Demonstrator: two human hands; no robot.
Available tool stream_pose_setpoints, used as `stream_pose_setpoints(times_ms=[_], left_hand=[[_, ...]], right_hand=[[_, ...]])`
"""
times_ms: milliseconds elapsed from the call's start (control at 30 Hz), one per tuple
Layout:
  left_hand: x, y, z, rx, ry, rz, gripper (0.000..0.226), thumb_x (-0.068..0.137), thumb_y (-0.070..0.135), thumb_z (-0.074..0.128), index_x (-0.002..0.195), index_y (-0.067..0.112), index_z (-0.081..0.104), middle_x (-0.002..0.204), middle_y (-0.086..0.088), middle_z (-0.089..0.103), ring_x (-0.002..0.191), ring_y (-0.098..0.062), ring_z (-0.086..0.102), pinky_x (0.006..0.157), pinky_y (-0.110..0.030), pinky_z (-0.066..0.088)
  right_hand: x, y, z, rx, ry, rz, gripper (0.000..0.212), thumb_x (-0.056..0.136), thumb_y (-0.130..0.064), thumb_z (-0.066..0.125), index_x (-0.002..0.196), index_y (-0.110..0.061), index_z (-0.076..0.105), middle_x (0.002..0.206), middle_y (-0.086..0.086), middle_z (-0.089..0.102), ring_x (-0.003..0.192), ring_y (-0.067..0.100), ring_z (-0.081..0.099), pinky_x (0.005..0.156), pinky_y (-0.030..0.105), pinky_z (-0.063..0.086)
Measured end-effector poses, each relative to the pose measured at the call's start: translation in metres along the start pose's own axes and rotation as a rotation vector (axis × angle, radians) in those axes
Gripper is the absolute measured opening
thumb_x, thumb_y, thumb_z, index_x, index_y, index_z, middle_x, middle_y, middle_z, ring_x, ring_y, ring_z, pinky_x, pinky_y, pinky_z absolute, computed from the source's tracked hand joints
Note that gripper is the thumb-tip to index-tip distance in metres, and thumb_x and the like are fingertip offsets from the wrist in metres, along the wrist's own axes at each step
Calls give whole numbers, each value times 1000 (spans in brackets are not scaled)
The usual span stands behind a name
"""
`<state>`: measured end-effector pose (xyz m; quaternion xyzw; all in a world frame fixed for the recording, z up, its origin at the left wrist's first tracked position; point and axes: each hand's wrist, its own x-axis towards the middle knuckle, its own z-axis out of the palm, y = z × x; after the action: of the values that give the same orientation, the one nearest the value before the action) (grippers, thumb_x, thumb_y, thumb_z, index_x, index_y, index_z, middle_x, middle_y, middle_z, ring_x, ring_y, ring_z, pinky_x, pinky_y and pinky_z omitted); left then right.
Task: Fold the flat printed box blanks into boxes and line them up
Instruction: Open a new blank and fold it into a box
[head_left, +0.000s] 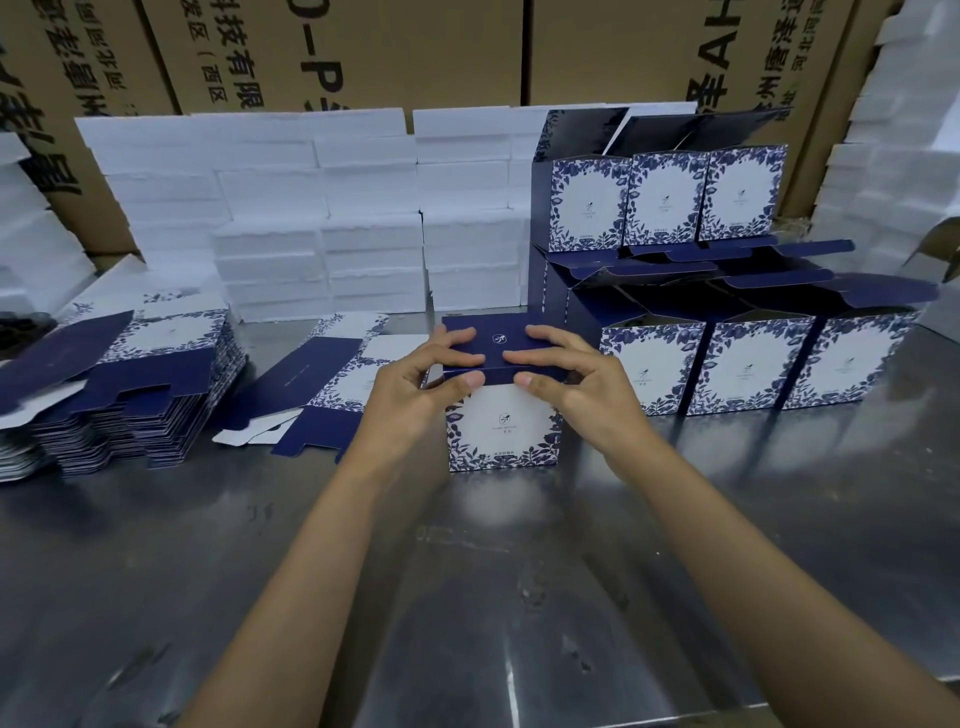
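A blue-and-white floral box (503, 426) stands upright on the steel table (467, 597) in the middle. My left hand (415, 384) grips its top left, fingers on the dark blue lid flap and thumb on the front edge. My right hand (566, 382) grips the top right the same way. A loose flat blank (332, 384) lies just left of the box. A tall stack of flat blanks (135, 395) sits at the far left. Folded boxes (748, 369) with open lids stand in a row at the right, and more (665, 200) are stacked above them.
Stacks of white foam blocks (322, 218) fill the back of the table, with more at the right edge (904, 156). Large brown cartons (363, 52) form a wall behind. The near half of the steel table is bare.
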<state>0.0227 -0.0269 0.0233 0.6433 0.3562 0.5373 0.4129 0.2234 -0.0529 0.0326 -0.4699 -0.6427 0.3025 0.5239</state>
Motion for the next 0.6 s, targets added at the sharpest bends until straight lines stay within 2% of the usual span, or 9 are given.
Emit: stream_pose_setpoints(times_ms=[133,233,300,367,433,467,533,567,600], left_hand=[[1,-1,-4,-51,-34,-21,21,84,7,76,102,17,78,142,11,58,134,10,43,103,-14,40],[-3,0,-5,-74,-25,-28,27,84,9,76,100,29,80,151,19,43,135,12,41,103,-10,41],[-5,-1,-3,-110,0,-40,29,84,6,76,100,30,80,155,15,38,134,10,43,103,-12,44],[-7,-2,-1,-136,26,-49,27,84,3,75,100,25,80,155,8,41,131,12,45,95,-14,49],[-7,-1,-1,-151,28,-57,26,84,0,74,101,19,79,152,3,47,129,15,46,86,-11,50],[-7,-1,-2,-163,22,-62,25,84,-1,73,101,16,79,151,3,49,130,14,46,85,-10,49],[-6,-1,-3,-187,9,-74,24,83,-2,73,100,15,79,148,5,51,131,12,46,88,-10,48],[-7,0,-3,-188,7,-78,24,83,-1,73,100,16,79,147,6,52,131,12,46,90,-11,48],[-7,-1,-3,-177,8,-79,25,84,-1,72,100,17,79,147,7,52,131,12,46,92,-12,49]], right_hand=[[0,-4,-1,20,-4,19,29,88,-3,76,114,-17,77,144,-4,55,129,3,52,100,11,42],[-4,-5,-6,72,45,66,30,85,-5,79,110,-23,78,154,-2,45,138,4,45,117,28,37],[-6,-7,-8,106,68,106,30,83,-6,81,101,-31,78,155,0,46,141,6,43,120,38,35],[-7,-9,-7,156,70,128,33,82,-4,82,94,-35,79,151,3,50,142,6,43,119,41,36],[-8,-8,-6,192,69,144,35,83,-2,80,94,-35,79,138,2,61,143,5,43,118,41,38],[-9,-6,-5,198,67,148,34,85,-2,78,97,-34,79,131,5,66,142,8,45,117,41,39],[-10,-4,-7,196,65,154,32,89,-3,75,104,-31,78,127,22,68,134,28,51,112,43,45],[-11,-2,-9,203,64,160,32,90,-3,74,110,-28,77,127,25,66,128,35,54,109,41,48],[-11,0,-10,220,66,165,35,91,-3,73,118,-25,74,126,21,69,122,34,60,105,35,52]])
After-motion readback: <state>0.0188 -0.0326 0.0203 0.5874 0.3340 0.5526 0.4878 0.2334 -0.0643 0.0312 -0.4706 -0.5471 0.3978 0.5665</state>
